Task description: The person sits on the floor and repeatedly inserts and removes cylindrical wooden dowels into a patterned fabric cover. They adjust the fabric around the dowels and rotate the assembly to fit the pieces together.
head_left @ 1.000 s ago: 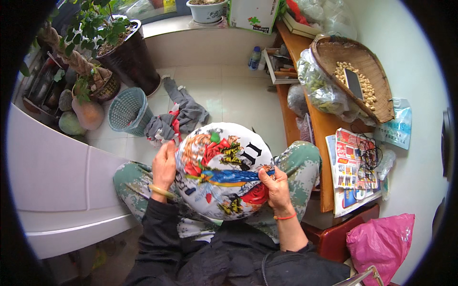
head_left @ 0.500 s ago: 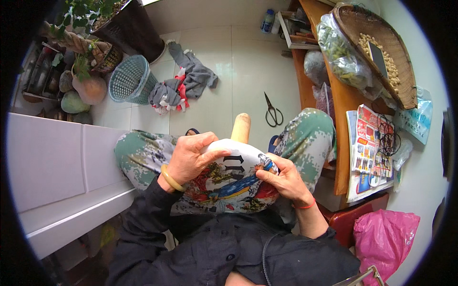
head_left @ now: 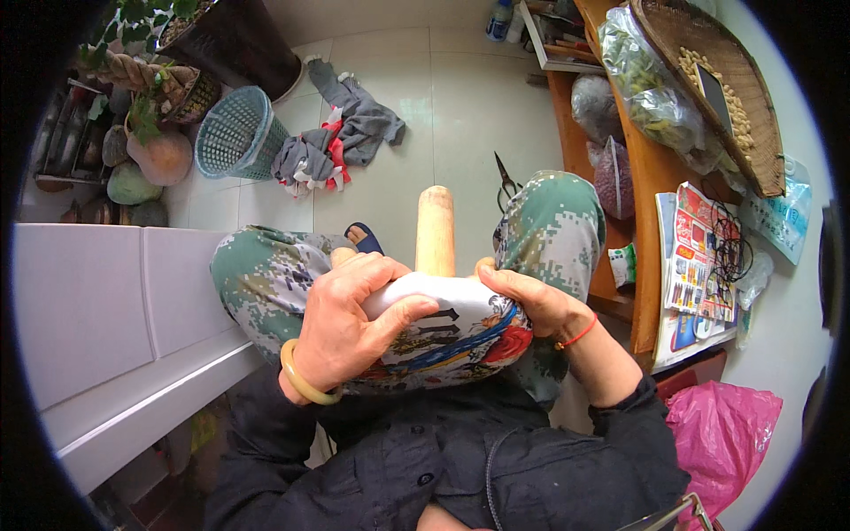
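The left hand and right hand grip a white printed cover between camouflaged knees, a wooden rod jutting past it. Off right — a wicker tray holding peanuts and a phone, a clear bag of greens alongside.

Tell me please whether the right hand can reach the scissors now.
Probably not directly: the right hand holds the patterned round piece, and the right knee, partly hiding the scissors, seems in the way.
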`<state>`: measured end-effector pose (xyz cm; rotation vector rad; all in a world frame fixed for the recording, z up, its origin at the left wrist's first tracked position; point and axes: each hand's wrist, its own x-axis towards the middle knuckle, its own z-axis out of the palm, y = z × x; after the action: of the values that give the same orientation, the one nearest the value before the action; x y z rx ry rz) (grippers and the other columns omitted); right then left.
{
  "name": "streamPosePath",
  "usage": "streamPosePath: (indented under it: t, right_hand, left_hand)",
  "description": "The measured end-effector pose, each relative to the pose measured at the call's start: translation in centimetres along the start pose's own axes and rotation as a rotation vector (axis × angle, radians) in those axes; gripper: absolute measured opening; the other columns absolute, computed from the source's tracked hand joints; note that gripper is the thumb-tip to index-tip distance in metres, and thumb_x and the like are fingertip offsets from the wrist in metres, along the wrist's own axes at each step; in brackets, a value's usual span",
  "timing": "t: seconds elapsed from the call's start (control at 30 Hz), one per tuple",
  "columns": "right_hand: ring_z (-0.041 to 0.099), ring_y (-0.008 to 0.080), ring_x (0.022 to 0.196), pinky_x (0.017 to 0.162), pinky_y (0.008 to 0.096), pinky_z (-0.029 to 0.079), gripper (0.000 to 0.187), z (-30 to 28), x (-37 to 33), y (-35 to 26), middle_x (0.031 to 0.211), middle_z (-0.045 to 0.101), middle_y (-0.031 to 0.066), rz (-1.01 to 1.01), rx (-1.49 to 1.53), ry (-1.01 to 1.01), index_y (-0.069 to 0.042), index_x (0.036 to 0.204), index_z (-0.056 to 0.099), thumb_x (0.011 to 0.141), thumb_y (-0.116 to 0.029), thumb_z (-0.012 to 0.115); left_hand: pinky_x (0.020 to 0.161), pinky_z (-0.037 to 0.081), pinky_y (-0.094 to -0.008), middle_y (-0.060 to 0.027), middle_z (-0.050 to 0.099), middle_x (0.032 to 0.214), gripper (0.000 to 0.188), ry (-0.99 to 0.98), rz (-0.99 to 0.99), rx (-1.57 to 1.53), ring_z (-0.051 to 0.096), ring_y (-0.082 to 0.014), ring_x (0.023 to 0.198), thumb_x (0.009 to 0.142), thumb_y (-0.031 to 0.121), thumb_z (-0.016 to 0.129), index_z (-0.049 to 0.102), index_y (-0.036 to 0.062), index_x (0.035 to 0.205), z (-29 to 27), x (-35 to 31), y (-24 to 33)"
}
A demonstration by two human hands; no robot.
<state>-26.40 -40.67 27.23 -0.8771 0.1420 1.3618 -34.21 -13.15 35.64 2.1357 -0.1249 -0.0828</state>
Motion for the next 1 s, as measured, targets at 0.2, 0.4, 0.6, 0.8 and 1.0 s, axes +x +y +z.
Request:
streamPosePath:
  t: [0.2, 0.4, 0.6, 0.8, 1.0]
  right_hand:
    - [0.076, 0.0177, 0.098, 0.088, 0.0325, 0.061, 0.052, -0.7, 0.1, 1.1, 0.110, 0.080, 0.0129, -0.064, 0.024, -0.093, 0.005, 0.124, 0.076, 0.110, -0.045, 0.070]
    - [0.073, 0.0089, 0.093, 0.083, 0.0262, 0.059, 0.041, -0.7, -0.2, 2.1, 0.104, 0.080, 0.0042, -0.256, 0.015, -0.022, 0.002, 0.117, 0.078, 0.118, -0.034, 0.060]
    - [0.073, 0.0135, 0.113, 0.102, 0.0290, 0.056, 0.053, -0.2, 0.5, 1.0, 0.124, 0.077, 0.0092, -0.258, 0.011, -0.222, 0.004, 0.135, 0.070, 0.105, -0.040, 0.077]
    - [0.074, 0.0170, 0.116, 0.106, 0.0304, 0.055, 0.068, 0.8, 0.8, 0.4, 0.126, 0.078, 0.0112, -0.261, 0.023, -0.188, 0.007, 0.141, 0.067, 0.092, -0.035, 0.090]
    - [0.072, 0.0167, 0.115, 0.104, 0.0309, 0.055, 0.073, 0.3, 0.7, 0.6, 0.123, 0.075, 0.0113, -0.244, -0.006, -0.150, 0.006, 0.132, 0.067, 0.084, -0.041, 0.095]
  left_hand:
    - [0.070, 0.049, -0.0330, -0.0081, 0.067, 0.086, 0.043, 0.170, 0.103, -0.022, 0.060, -0.0190, 0.076, 0.081, 0.016, 0.097, 0.078, -0.0003, 0.116, 1.1, -1.4, 0.0]
    - [0.067, 0.044, -0.0316, -0.0056, 0.058, 0.080, 0.054, 0.142, 0.149, 0.022, 0.054, -0.0180, 0.072, 0.080, 0.018, 0.096, 0.080, 0.0010, 0.129, 1.0, -2.0, -0.9]
    - [0.063, 0.041, -0.0323, -0.0033, 0.053, 0.076, 0.047, 0.089, 0.130, 0.032, 0.051, -0.0176, 0.069, 0.083, 0.016, 0.094, 0.083, 0.0046, 0.127, 0.3, -2.1, -1.2]
    - [0.064, 0.044, -0.0329, -0.0056, 0.060, 0.080, 0.046, 0.054, 0.125, 0.052, 0.054, -0.0188, 0.069, 0.085, 0.019, 0.093, 0.083, 0.0040, 0.128, 0.0, -2.5, -1.4]
    - [0.069, 0.046, -0.0272, -0.0050, 0.063, 0.082, 0.063, 0.182, 0.086, 0.014, 0.057, -0.0141, 0.074, 0.083, 0.021, 0.096, 0.075, -0.0004, 0.138, 0.8, -2.4, -1.9]
